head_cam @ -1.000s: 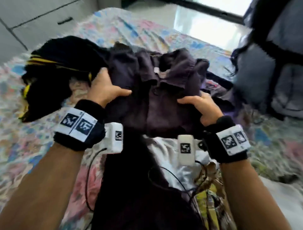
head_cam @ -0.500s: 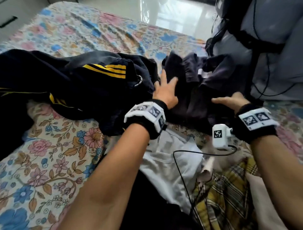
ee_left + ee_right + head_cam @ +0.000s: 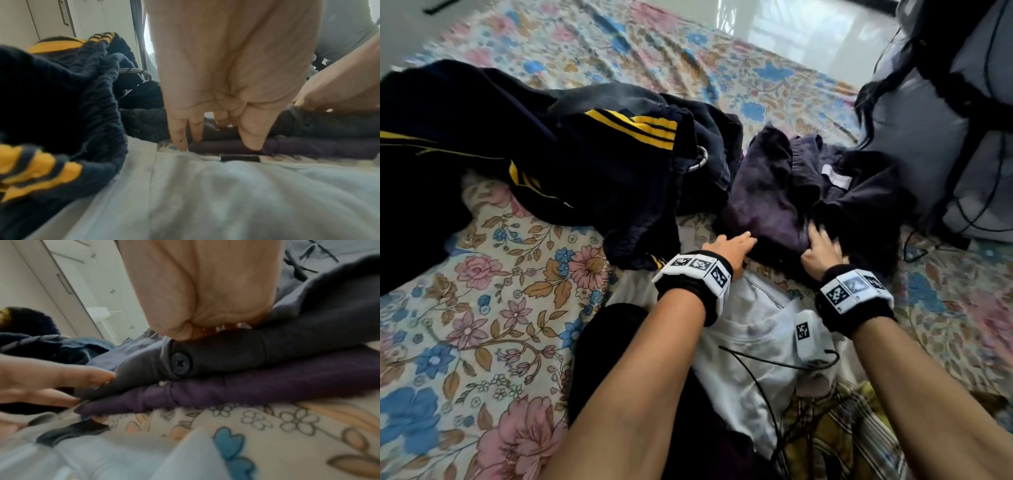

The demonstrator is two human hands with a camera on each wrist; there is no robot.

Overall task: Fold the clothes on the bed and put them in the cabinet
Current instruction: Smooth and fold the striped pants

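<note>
A folded dark purple and charcoal shirt (image 3: 767, 195) lies on the floral bed sheet (image 3: 482, 308), right of centre. My left hand (image 3: 729, 246) lies with straight fingers at the shirt's near left edge. In the left wrist view its fingertips (image 3: 180, 144) touch the shirt's purple lower layer (image 3: 318, 146). My right hand (image 3: 822, 250) rests on top of the near right part, fingers spread on the cloth. In the right wrist view that hand (image 3: 205, 331) presses the charcoal layer beside a button (image 3: 180, 363), above the purple layer (image 3: 287, 386).
A navy jacket with yellow stripes (image 3: 585, 154) is heaped to the left. A white T-shirt (image 3: 756, 332), a black garment (image 3: 619, 342) and a yellow plaid shirt (image 3: 835, 428) lie under my forearms. A grey pillow (image 3: 935, 144) stands at the right. White cabinet doors (image 3: 51, 19) are beyond.
Both hands have drawn back from the top of the folded shirt to its near edge. The shirt now lies on the bed beside the navy jacket.
</note>
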